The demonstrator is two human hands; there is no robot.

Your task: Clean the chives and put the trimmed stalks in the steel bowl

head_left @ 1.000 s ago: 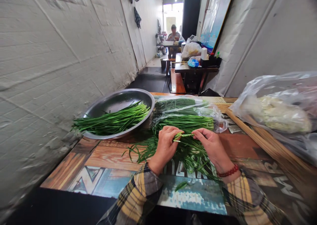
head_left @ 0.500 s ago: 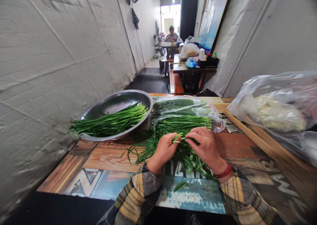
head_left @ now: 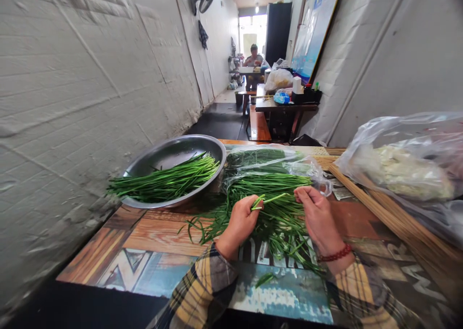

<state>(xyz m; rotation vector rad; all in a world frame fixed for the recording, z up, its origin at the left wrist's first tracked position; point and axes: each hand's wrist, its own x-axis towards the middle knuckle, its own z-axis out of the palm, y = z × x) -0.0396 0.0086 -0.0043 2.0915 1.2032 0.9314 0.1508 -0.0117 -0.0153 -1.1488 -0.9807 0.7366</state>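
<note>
My left hand [head_left: 241, 222] is closed around a few garlic chives [head_left: 258, 202], their pale cut ends poking out past the thumb. One longer stem [head_left: 277, 198] reaches from that hand toward the right. Just beyond its tip, my right hand [head_left: 317, 215] is pinched shut; what is between the fingertips is too small to make out. Under and behind both hands lies a loose pile of garlic chives [head_left: 265, 182], partly covered by a clear plastic bag [head_left: 314, 174]. To the left, a metal bowl [head_left: 144, 162] holds a neat bundle of chives [head_left: 173, 179] with tips hanging over its rim.
Wooden sticks [head_left: 365, 194] lie on the patterned table [head_left: 162, 227] at right, beside a clear bag with pale contents [head_left: 412, 170]. A scrap of green leaf [head_left: 265, 278] is near the front edge. Farther back are another table [head_left: 267, 104] and a seated person [head_left: 253, 59].
My right hand has drawn away to the right from the chives in my left hand, exposing the long stem. My left hand keeps its grip. The camera view has shifted slightly.
</note>
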